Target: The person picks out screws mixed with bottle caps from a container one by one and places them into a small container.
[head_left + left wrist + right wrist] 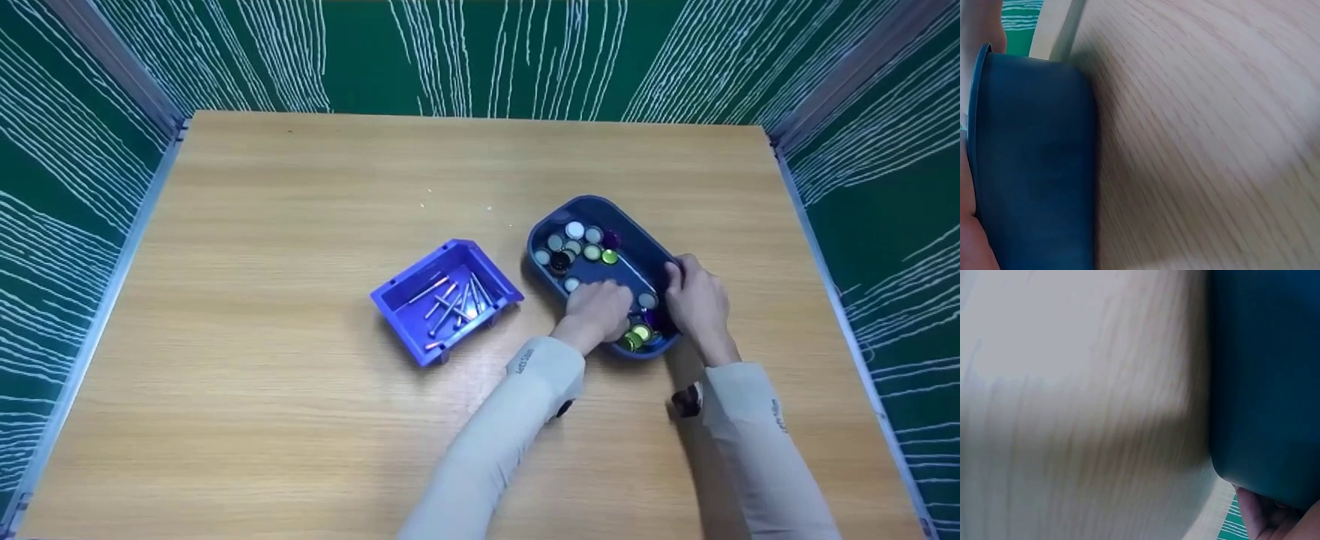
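Observation:
A dark blue tub stands on the table, holding several round bottle caps in white, grey, green, purple and black. My left hand reaches over its near side, knuckles up, with the fingertips hidden down inside; I cannot tell whether they hold a cap. At the tub's right end my right hand grips the rim, thumb on top and fingers on the outer wall. The right wrist view shows its fingers against the tub's outside. More green caps lie in the near right corner.
Left of the tub sits a violet-blue bin with several long metal screws in it. Tiny white bits dot the wooden table. Green panels with white streaks enclose the table's back and sides.

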`<state>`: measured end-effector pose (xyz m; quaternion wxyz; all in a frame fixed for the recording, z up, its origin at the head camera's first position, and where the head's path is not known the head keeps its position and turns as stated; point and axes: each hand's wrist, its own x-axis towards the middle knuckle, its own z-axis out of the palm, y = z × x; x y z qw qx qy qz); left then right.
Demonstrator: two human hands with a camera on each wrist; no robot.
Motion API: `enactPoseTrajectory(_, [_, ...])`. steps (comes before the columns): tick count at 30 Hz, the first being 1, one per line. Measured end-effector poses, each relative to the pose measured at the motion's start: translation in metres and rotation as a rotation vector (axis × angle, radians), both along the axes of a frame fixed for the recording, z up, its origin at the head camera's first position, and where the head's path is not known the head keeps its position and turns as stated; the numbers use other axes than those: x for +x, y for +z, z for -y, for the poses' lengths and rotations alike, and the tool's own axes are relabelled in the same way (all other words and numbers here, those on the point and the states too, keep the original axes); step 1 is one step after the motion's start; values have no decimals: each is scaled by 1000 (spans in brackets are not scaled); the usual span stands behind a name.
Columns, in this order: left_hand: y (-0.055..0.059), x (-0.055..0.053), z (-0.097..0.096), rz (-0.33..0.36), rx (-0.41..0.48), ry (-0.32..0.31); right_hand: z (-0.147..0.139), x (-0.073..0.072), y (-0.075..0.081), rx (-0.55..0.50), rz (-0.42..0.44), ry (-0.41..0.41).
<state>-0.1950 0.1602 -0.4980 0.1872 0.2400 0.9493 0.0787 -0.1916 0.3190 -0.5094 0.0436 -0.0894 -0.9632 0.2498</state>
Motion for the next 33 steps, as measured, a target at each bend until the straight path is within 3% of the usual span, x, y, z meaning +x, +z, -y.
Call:
enactPoseTrajectory(7, [1, 0, 1, 12, -3, 20, 0, 0, -2, 6, -1, -1])
enactPoseTrajectory(15, [-1, 0, 2, -40, 36, 32, 0, 0, -1, 16, -47, -8])
enactPoseTrajectory(22, [2, 3, 3, -21, 77, 72, 0, 0, -2, 2, -31, -10])
enactPoseTrajectory(33, [0, 2, 9, -102, 171, 34, 0, 1, 1, 12, 3, -1])
